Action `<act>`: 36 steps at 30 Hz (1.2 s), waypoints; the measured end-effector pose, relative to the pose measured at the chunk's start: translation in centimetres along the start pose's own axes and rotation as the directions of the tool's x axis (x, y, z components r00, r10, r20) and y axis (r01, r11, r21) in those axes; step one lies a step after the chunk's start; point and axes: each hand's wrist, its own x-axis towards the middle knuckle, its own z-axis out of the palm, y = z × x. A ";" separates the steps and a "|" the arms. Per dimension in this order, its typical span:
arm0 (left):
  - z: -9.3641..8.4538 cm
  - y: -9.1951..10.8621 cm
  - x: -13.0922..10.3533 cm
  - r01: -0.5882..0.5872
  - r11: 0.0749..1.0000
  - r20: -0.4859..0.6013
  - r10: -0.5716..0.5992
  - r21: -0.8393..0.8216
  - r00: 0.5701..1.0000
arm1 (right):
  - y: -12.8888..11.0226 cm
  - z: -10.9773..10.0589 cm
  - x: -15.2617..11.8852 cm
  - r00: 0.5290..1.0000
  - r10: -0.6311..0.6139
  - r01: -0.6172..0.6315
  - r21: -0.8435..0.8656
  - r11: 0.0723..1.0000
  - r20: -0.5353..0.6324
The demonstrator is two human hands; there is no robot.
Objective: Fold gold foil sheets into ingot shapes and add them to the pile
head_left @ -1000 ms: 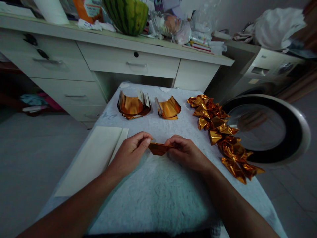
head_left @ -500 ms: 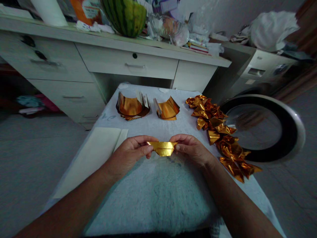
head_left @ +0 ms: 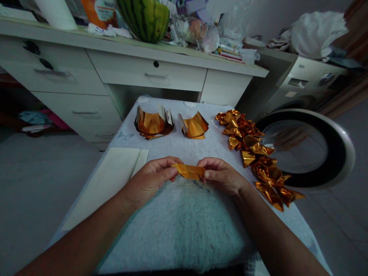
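Note:
A small folded piece of gold foil paper [head_left: 189, 171] is stretched between my two hands, above the middle of the cloth-covered table [head_left: 184, 230]. My left hand [head_left: 156, 174] pinches its left end between thumb and fingers. At the other end, my right hand [head_left: 220, 174] grips the right corner the same way. Beyond the hands stand two curved stacks of gold foil sheets, a larger one [head_left: 152, 122] on the left and a smaller one [head_left: 195, 126] beside it. Several folded gold foil pieces [head_left: 244, 142] lie heaped along the table's right side.
Folded white sheets [head_left: 100, 180] lie at the table's left. Behind stands a white drawer desk [head_left: 178, 71] bearing a cut watermelon [head_left: 146, 19], bags and clutter. The open round door [head_left: 339, 153] of a washing machine [head_left: 307, 76] juts out close to the table's right edge.
The foil piece has tilted between my fingers, its face now duller and more orange than the bright gold before. Both hands keep hold of its ends and have barely shifted.

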 end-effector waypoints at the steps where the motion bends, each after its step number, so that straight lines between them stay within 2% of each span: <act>1: 0.1 0.0 0.0 0.009 0.999 -0.006 -0.009 -0.045 1.000 | 0.0 0.1 0.0 1.000 0.009 -0.009 0.002 1.000 0.005; 5: 0.4 0.2 0.0 0.072 0.980 -0.009 -0.075 -0.186 0.997 | 0.1 0.3 0.1 1.000 0.021 -0.021 -0.002 1.000 -0.007; 8: 0.3 0.3 -0.1 0.104 0.972 0.036 -0.098 -0.210 0.995 | 0.1 0.5 0.1 1.000 -0.009 0.009 -0.013 1.000 -0.007; 15: 0.1 0.2 0.0 0.142 0.973 0.101 -0.125 -0.182 0.987 | -0.2 0.6 0.0 1.000 -0.014 0.014 0.011 1.000 -0.015; 24: 0.2 0.1 0.1 0.128 0.979 0.089 -0.115 -0.157 0.989 | -0.1 0.6 -0.1 1.000 0.005 -0.005 0.004 1.000 -0.002; 36: 0.2 0.1 0.0 0.131 0.988 0.092 -0.123 -0.078 0.988 | -0.2 0.7 0.0 0.999 -0.041 0.042 -0.049 0.998 0.023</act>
